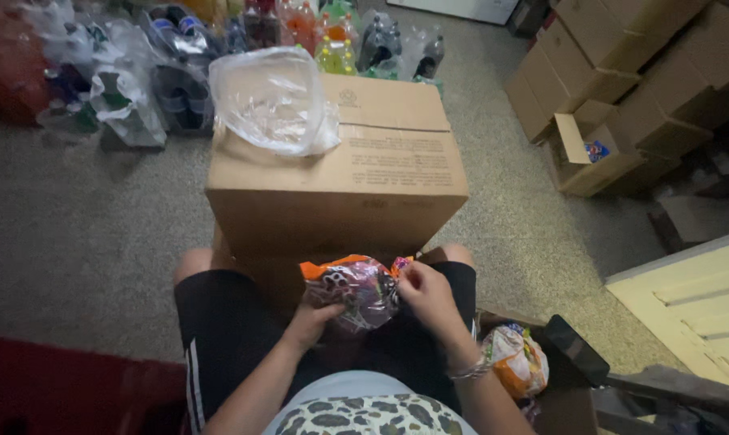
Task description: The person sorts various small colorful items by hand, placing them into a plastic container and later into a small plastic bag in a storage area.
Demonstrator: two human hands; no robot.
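1. Low in the frame's centre, the left hand [314,316] cups a shiny snack bag [355,287] from below.
2. The right hand [429,296] pinches the bag's top corner.
3. A cardboard box [340,173] stands just beyond the knees.

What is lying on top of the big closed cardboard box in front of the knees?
A crumpled clear plastic bag lies on the cardboard box, at its far left corner. The bag looks empty. The box is closed, so its contents cannot be seen.

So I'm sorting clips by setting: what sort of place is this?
Probably a home stockroom or small shop's back room: stacked cardboard boxes along the wall, bagged soft-drink bottles on carpet, and both hands packing a bag of snack packets.
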